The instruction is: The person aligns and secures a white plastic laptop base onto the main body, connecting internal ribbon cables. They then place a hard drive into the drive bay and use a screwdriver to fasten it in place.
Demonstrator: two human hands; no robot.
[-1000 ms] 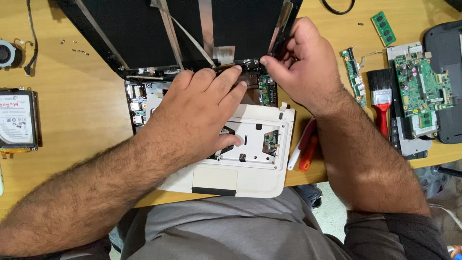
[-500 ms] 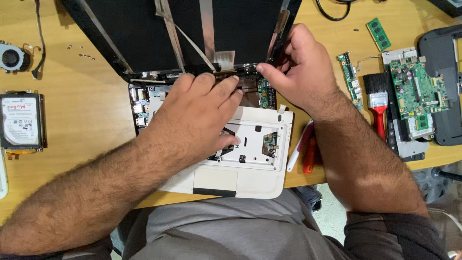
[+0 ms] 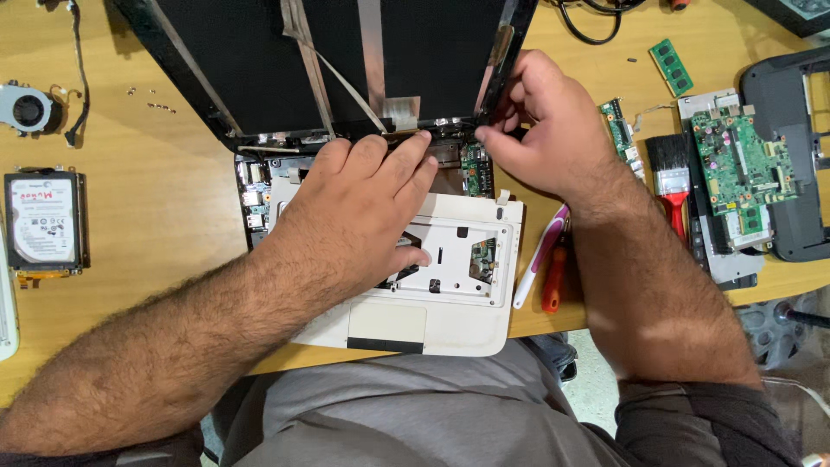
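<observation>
My left hand [image 3: 363,212] lies palm down with its fingers spread and extended forward, the thumb tucked low on the near side, and its bare forearm runs back toward my lower left. My right hand [image 3: 540,130] is curled, thumb and forefinger pinched together at its inner side, wrist bent, forearm descending steeply toward my body.

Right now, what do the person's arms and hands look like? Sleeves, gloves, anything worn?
Both forearms are bare and hairy, no sleeves reaching them. The left hand and right hand are ungloved, with no rings, watch or wristband visible. Short, unpainted nails. No marks or tattoos show.
</observation>
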